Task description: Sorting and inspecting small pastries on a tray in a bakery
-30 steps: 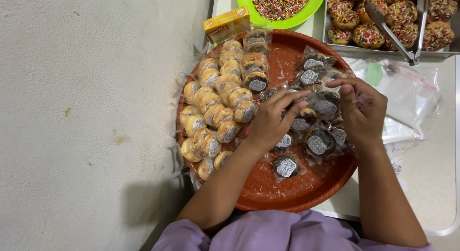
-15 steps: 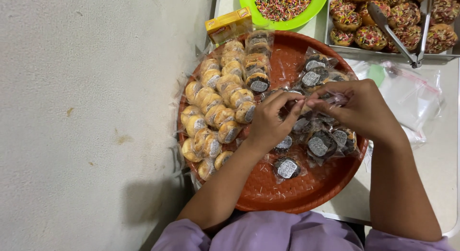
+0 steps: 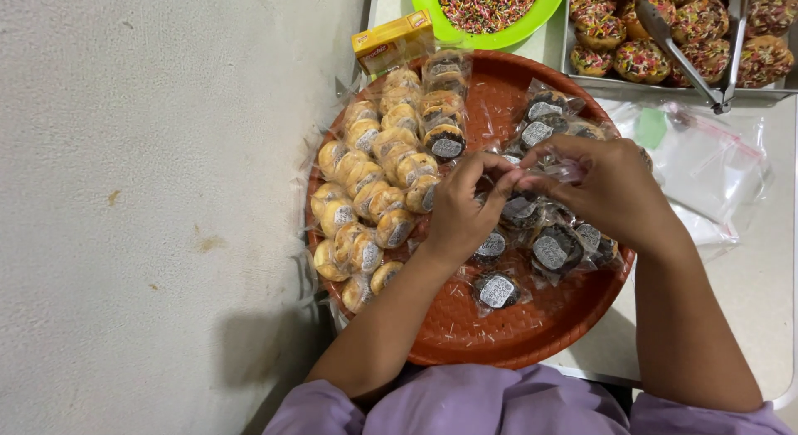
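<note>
My left hand (image 3: 461, 211) and right hand (image 3: 611, 190) now meet over the middle of the round red tray (image 3: 532, 335), fingertips pinched together on a small clear-wrapped dark cake (image 3: 532, 165) held just above the heap; a second ago the two hands lay apart and flatter on the packets, so the wrapper has been gathered up between them and the packing work looks to be on this one piece. Beneath my palms sit more wrapped dark cakes (image 3: 553, 250), one lone packet (image 3: 497, 290) nearer the tray's near edge. Along the tray's left edge, rows of wrapped golden cakes (image 3: 374, 198) lie packed side by side, touching. Past the far edge stand a small yellow box (image 3: 392, 43) and a green bowl of coloured sprinkles (image 3: 486, 9). At the far right corner of the table a metal pan of sprinkled doughnuts (image 3: 682, 36) holds a pair of tongs (image 3: 690, 57). Loose clear plastic bags (image 3: 706, 165) lie just beside the tray's right edge, close to my right wrist; nothing else crowds the hands.
</note>
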